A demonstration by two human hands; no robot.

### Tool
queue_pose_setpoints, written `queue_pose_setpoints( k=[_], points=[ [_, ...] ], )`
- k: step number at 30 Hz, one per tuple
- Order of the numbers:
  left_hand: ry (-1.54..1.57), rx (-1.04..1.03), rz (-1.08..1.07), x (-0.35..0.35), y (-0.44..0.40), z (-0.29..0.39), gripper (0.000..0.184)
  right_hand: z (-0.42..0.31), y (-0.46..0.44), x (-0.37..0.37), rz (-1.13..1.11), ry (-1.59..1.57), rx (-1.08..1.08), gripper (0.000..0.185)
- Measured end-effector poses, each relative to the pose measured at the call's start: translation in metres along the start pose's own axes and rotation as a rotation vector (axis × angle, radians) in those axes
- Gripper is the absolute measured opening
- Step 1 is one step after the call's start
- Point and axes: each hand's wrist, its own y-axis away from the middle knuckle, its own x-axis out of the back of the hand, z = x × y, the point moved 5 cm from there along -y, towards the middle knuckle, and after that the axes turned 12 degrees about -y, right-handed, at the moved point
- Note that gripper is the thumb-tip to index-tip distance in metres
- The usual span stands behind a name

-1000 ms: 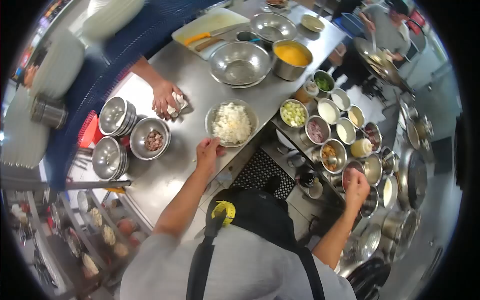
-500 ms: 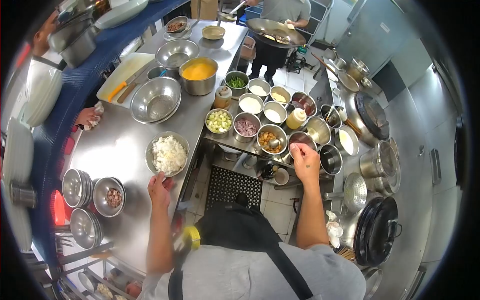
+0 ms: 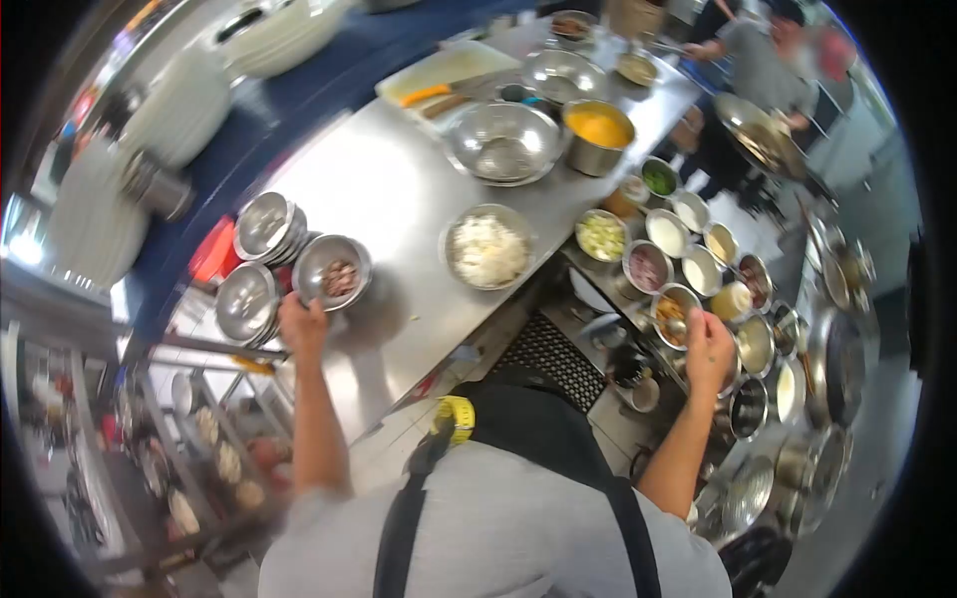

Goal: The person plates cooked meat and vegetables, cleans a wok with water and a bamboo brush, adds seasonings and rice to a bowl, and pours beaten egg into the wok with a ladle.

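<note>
My left hand is at the near rim of a steel bowl holding chopped meat pieces; its fingers look closed on that rim, though blur softens them. Beside this bowl stand stacks of steel bowls. A bowl of white rice sits further right on the steel counter. My right hand is closed in a pinch above the ingredient pots. What it holds, if anything, is hidden. Just left of it is a pot of orange-brown pieces with a spoon in it.
Diced green vegetable and chopped onion fill nearby pots. Behind are a pot of yellow liquid, a large steel bowl and a knife on a cutting board. Another person holds a wok at back right.
The view has turned left. My left hand has left the rice bowl and reached the meat bowl. My right hand remains pinched over the pots.
</note>
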Motion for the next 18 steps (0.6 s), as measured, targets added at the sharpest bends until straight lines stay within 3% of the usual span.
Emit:
queue_pose_setpoints(
  k=[3,6,9,15,17,18],
  points=[
    [0.202,0.169,-0.069,0.002,0.001,-0.003,0.036,-0.015,0.002,-0.013,-0.034,-0.006,0.041,0.029],
    [0.286,0.154,-0.009,-0.016,-0.007,-0.011,0.036,-0.03,0.009,-0.018,-0.061,0.031,-0.011,0.03],
    [0.508,0.285,-0.203,-0.042,-0.015,-0.016,0.034,-0.024,0.015,-0.018,-0.061,0.033,-0.061,0.03],
    [0.941,0.442,-0.368,-0.038,-0.028,0.003,0.024,-0.018,0.054,-0.007,-0.035,0.1,-0.116,0.027],
    [0.763,0.24,-0.379,-0.021,-0.034,0.007,0.024,-0.019,0.071,-0.002,-0.022,0.127,-0.131,0.028],
    [0.254,0.094,-0.363,-0.003,-0.043,0.014,0.025,-0.026,0.081,0.006,0.007,0.176,-0.127,0.029]
  ],
)
